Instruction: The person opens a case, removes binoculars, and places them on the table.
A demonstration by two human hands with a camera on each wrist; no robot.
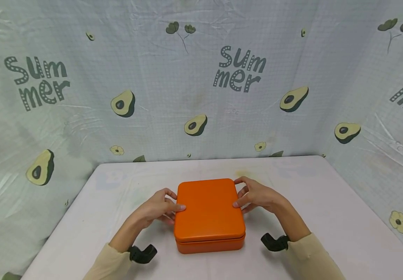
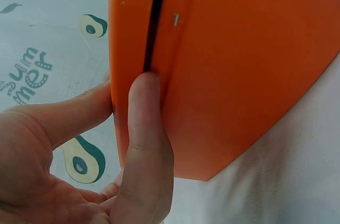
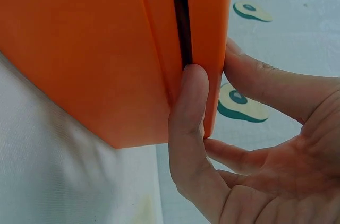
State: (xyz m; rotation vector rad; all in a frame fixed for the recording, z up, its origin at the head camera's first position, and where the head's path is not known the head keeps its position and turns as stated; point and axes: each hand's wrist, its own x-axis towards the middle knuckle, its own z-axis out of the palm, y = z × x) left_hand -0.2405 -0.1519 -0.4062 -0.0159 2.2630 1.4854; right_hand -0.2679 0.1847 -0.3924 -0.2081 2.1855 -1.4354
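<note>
A square orange box [image 1: 209,245] with a lid [image 1: 208,210] stands on the table in the middle of the head view. My left hand [image 1: 159,207] grips the lid's left side, thumb on top, a finger at the seam. On the opposite side my right hand [image 1: 257,194] holds the lid the same way. Both wrist views show a dark narrow gap between the lid and the box body [image 2: 249,75], with a fingertip [image 3: 195,80] at its end. What the box contains is hidden.
A white-covered table [image 1: 124,186] carries the box. Pale cloth walls [image 1: 152,77] printed with avocados and lettering rise behind it and at both sides. A black wrist mount [image 1: 143,254] sits at the left wrist, another mount [image 1: 275,243] at the right.
</note>
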